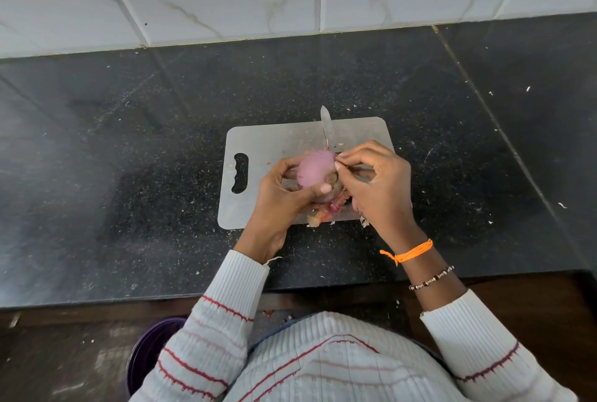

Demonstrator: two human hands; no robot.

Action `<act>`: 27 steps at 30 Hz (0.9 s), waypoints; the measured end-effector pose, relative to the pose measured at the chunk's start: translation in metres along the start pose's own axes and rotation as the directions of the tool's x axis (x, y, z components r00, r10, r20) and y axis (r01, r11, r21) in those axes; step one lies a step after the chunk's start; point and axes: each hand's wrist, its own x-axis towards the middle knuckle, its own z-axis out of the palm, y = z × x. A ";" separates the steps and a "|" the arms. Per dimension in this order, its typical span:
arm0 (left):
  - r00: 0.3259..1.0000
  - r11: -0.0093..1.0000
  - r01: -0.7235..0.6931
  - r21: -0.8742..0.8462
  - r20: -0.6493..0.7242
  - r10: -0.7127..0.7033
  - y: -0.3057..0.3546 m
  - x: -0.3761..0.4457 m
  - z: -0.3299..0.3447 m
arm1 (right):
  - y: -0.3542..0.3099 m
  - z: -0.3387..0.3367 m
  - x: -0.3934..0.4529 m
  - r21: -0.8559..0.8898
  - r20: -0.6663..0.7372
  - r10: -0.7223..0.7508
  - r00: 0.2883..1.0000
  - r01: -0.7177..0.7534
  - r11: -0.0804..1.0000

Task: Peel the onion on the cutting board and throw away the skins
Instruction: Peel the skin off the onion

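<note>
1. One onion (315, 169), pink, mostly bare, held just above one grey board (274, 149), over the board's centre-right.
2. Left hand (281, 194) grips the onion from 8 o'clock; fingers curled round it, thumb (318, 190) pressed on its near side.
3. Right hand (376, 185) at the onion's 3 o'clock; fingertips pinched together on a bit of skin at the onion's edge.
4. One knife (327, 126) lies at the board's 12 o'clock edge, tip past the rim.
5. Skins (329, 206): one loose heap at the board's 6 o'clock edge; count of pieces not readable.
6. One purple bin (151, 353) on the floor, 7 o'clock of the board.
7. Right wrist: one orange thread (410, 251), one bead bracelet (431, 278).
</note>
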 end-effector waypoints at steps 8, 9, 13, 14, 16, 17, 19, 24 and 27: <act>1.000 1.000 0.015 0.012 -0.016 -0.015 -0.004 0.001 0.000 | 0.007 0.004 0.002 0.001 0.036 0.044 0.998 -0.044 0.999; 1.000 1.000 0.019 0.007 -0.016 -0.019 -0.004 0.001 0.000 | 0.008 0.004 0.002 0.008 0.036 0.062 0.997 -0.063 0.998; 0.999 0.999 0.034 0.009 -0.036 -0.034 -0.003 0.001 0.002 | 0.011 0.005 0.002 0.086 0.024 0.175 0.984 -0.177 0.981; 0.998 0.999 0.037 0.014 -0.043 -0.037 -0.003 0.002 0.002 | 0.011 0.005 0.001 0.095 0.021 0.183 0.983 -0.184 0.978; 0.998 0.999 0.037 0.017 -0.053 -0.036 -0.004 0.002 0.002 | 0.010 0.004 0.001 0.109 0.039 0.178 0.983 -0.181 0.977; 0.998 0.999 0.037 0.014 -0.054 -0.036 -0.004 0.003 0.001 | 0.010 0.004 0.001 0.104 0.046 0.160 0.986 -0.164 0.981; 0.998 0.999 0.041 0.011 -0.051 -0.041 -0.003 0.003 0.001 | 0.010 0.004 0.002 0.062 0.040 0.105 0.994 -0.107 0.992; 0.997 0.999 0.042 0.004 -0.057 -0.042 -0.002 0.004 0.001 | 0.011 0.003 0.005 -0.010 0.037 0.048 0.998 -0.047 0.999; 0.997 0.999 0.045 -0.006 -0.060 -0.045 -0.002 0.006 0.000 | 0.010 0.005 0.005 -0.049 0.050 0.020 0.999 -0.017 0.999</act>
